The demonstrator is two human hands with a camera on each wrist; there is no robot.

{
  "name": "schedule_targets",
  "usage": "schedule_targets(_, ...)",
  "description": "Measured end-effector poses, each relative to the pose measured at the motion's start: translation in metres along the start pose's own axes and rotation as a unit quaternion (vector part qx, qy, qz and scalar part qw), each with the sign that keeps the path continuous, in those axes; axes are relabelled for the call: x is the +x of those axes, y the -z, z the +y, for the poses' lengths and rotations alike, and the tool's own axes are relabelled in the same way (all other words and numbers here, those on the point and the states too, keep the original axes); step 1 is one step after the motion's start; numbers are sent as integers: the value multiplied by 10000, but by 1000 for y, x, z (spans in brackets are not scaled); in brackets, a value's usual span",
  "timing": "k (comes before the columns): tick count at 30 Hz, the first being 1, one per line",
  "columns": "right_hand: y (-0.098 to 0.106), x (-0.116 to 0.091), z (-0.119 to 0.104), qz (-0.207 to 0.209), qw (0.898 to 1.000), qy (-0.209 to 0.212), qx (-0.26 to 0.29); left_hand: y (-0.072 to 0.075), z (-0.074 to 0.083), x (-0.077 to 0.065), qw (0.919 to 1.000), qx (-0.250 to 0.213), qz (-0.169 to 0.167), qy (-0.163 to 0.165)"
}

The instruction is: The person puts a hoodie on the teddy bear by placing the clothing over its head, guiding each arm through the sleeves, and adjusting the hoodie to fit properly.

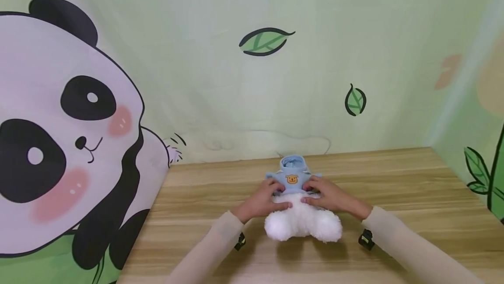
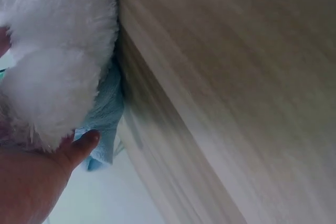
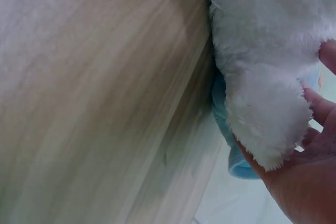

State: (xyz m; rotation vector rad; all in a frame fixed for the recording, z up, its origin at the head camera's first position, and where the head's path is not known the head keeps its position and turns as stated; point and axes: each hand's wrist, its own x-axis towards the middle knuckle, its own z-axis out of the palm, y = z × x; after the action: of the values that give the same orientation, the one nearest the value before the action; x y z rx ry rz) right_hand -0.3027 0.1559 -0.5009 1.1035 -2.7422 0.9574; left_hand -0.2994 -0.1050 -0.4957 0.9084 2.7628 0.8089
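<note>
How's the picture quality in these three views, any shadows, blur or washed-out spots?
Head view: soft shadows on the wooden tabletop just below the white plush toy, whose fur looks bright; left wrist view: wood grain soft and smeared, the toy's fur pale with little detail in places; right wrist view: wood grain also soft, fur strands clearer along the toy's edge.

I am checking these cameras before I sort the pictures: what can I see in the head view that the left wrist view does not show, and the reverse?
Only the head view: the bear-face patch on the blue top, both pale sleeves and the panda mural.

Only the left wrist view: a close, low look at the side of the white plush toy next to the left hand.

Both: that hand, the plush toy, the blue top and the wooden table.
</note>
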Motion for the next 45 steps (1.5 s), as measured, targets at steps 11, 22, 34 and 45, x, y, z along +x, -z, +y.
schedule_targets(11, -6, -1, 1, 271, 9984, 485, 64, -10, 3, -2, 9949, 276, 557, -793)
schedule_targets(22, -8, 1, -2, 490, 9949, 290, 827, -13, 5, -7, 9949, -603, 744, -315)
schedule_targets(34, -14, 0, 4, 1195, 9823, 1440, -119, -17, 7, -6, 9936, -18, 977, -576)
schedule_targets(45, -13, -4, -4, 844, 9938, 670, -267, -18, 10, -7, 9924, -618, 1048, -187)
